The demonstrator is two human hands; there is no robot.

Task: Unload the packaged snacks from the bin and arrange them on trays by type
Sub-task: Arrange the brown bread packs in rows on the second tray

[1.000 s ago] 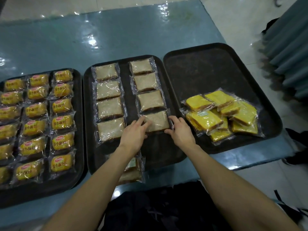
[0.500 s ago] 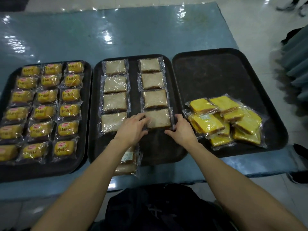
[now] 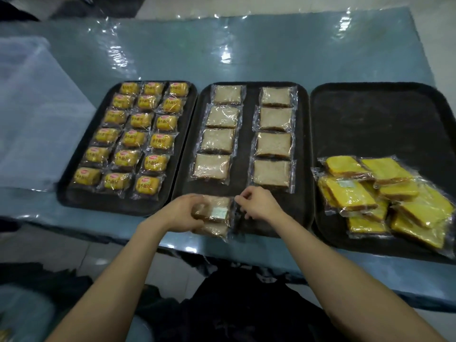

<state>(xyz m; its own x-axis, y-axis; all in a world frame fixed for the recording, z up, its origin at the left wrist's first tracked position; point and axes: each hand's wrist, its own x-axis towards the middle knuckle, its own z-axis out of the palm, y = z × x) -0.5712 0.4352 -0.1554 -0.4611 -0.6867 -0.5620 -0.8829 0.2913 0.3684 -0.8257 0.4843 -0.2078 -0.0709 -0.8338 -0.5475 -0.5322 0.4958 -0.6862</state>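
Observation:
Three black trays lie side by side on the table. The middle tray (image 3: 244, 134) carries two columns of clear-wrapped brown bread slices. At its near edge lies a small stack of brown bread packets (image 3: 214, 214). My left hand (image 3: 183, 213) grips the stack's left side, and my right hand (image 3: 259, 204) pinches the wrapper edge of the top packet on the right. The left tray (image 3: 74, 191) is filled with rows of small yellow bun packets (image 3: 138, 137). The right tray (image 3: 375, 119) has a loose heap of yellow cake packets (image 3: 385, 198) at its near end.
A translucent plastic bin (image 3: 32, 114) stands at the table's left end. The table (image 3: 246, 53) has a shiny blue-grey cover and extends beyond the trays. Dark fabric lies below the table's near edge, between my arms.
Both hands have left the last bread packet of the right column and drawn back to the stack at the tray's near edge. The camera has shifted, bringing the bin into view.

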